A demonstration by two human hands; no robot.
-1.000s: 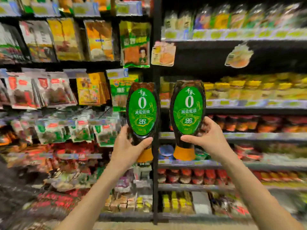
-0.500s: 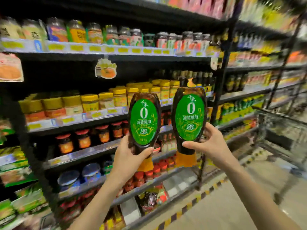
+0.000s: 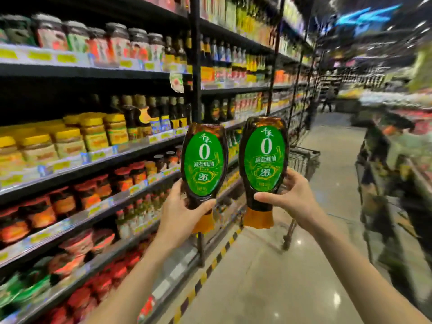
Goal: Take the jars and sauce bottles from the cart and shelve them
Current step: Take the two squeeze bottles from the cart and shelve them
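Observation:
Two dark squeeze bottles of sauce with oval green labels stand cap-down side by side in front of me. My left hand (image 3: 181, 210) grips the left sauce bottle (image 3: 203, 164) round its narrow lower part, above the orange cap. My right hand (image 3: 291, 197) grips the right sauce bottle (image 3: 263, 157) the same way. The bottles are a little apart and held in the air at mid-shelf height. The wire cart (image 3: 301, 160) stands behind the right bottle, partly hidden by it.
Long shelves (image 3: 140, 150) run along my left, packed with yellow-lidded jars, red-lidded jars and dark sauce bottles. The aisle floor (image 3: 292, 277) stretches ahead to the right. A dark display rack (image 3: 385, 183) stands at the right. A person is far down the aisle.
My view has swung right, from packet shelves to the jar and sauce shelves and down the aisle. Both hands keep the same hold on the bottles.

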